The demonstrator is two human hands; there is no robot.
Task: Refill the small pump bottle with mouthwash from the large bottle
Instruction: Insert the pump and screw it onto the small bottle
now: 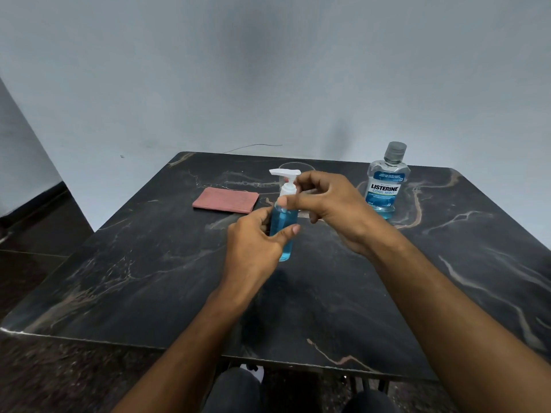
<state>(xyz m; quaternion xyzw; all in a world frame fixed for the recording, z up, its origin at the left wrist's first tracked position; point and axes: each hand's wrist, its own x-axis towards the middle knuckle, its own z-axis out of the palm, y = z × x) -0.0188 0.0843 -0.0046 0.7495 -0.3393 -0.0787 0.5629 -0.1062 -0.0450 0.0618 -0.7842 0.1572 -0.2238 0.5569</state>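
The small clear pump bottle (284, 231) stands upright at the table's middle, nearly full of blue liquid, with its white pump head (285, 177) on top. My left hand (256, 242) wraps the bottle's body from the left. My right hand (331, 204) pinches the white pump collar from the right with thumb and fingers. The large Listerine bottle (386, 181) stands at the back right with its grey cap on and a low level of blue liquid at its base.
A folded pink cloth (226, 200) lies at the back left of the black marble table (149, 263). A clear glass (296, 167) stands behind the pump bottle, mostly hidden. A grey wall rises behind the table.
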